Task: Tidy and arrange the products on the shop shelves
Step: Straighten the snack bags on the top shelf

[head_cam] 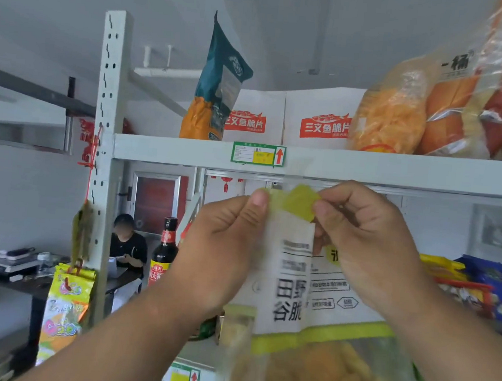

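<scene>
A large snack bag (311,291), white with black print, a lime-green band and a clear lower part showing yellow crisps, is held up in front of the middle shelf. My left hand (224,242) pinches its yellow top edge at the left. My right hand (360,238) pinches the same top edge at the right. The bag's bottom runs out of view.
The top shelf (186,152) carries an upright teal-and-orange bag (215,91), two white cartons (321,120) and clear bags of orange snacks (400,112). A soy sauce bottle (165,252) stands behind my left hand. Yellow packets (66,305) hang on the upright post. A person sits at a desk (128,246).
</scene>
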`<state>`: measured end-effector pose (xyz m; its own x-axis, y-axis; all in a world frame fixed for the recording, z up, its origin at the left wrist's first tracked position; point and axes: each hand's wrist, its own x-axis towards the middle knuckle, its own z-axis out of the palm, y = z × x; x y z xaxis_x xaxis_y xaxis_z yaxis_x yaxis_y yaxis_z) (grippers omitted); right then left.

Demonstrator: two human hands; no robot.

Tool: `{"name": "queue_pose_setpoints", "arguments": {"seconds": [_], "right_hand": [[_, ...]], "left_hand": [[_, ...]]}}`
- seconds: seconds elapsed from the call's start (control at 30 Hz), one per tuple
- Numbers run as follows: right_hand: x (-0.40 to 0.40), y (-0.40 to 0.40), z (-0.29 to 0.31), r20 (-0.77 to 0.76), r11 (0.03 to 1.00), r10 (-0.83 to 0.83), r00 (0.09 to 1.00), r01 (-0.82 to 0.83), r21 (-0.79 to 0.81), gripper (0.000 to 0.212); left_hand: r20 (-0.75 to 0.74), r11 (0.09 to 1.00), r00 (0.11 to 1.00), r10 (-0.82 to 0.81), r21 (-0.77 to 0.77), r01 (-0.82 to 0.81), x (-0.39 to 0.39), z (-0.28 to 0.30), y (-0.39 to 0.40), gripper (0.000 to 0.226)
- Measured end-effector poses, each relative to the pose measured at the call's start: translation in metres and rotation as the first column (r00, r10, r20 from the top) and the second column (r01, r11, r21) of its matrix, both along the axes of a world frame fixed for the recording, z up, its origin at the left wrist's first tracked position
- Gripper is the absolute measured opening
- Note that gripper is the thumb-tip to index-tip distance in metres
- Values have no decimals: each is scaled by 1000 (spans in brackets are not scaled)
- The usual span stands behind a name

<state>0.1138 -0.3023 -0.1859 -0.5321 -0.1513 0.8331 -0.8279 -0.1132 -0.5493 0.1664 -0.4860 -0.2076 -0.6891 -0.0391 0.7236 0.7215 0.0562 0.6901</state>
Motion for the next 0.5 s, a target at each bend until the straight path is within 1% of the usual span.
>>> {"name": "queue_pose_setpoints", "arguments": {"seconds": [0.03,0.07,0.13,0.17,0.23,0.3,0.37,0.4,0.43,0.5], "right_hand": [[0,4,-2,-12,999,25,1000,-26,-28,31],[0,8,-4,-24,998,53,998,-54,-40,28],[-3,20,-11,-44,995,97,994,-97,4,19],[-1,24,-13,-54,995,96,994,-95,21,20],[1,29,-18,-60,992,122,991,-120,31,31],[4,32,-21,-26,978,207,978,-207,23,45],[5,31,-24,13,979,204,979,-204,-9,55],[1,33,-26,29,983,183,983,-182,-24,56],[0,32,-27,40,987,159,986,-158,-33,56],[-4,32,-29,52,988,146,988,-144,-51,56]], "left_hand": [[3,998,998,66,22,-66,0,-1,-1,53],[13,991,992,123,55,-124,-1,-1,-3,54],[19,975,981,195,109,-196,-1,-2,-6,51],[5,971,977,211,113,-211,-1,-3,-6,49],[-53,967,970,238,103,-232,-1,-6,-4,50],[-103,955,950,293,76,-287,-4,-10,-2,49],[-179,922,905,385,28,-387,-8,-11,-1,37],[-239,907,882,407,-8,-421,-8,-11,0,25],[-289,891,864,412,-68,-448,-6,-9,1,19],[-408,822,822,397,-239,-516,-2,-7,4,47]]}}
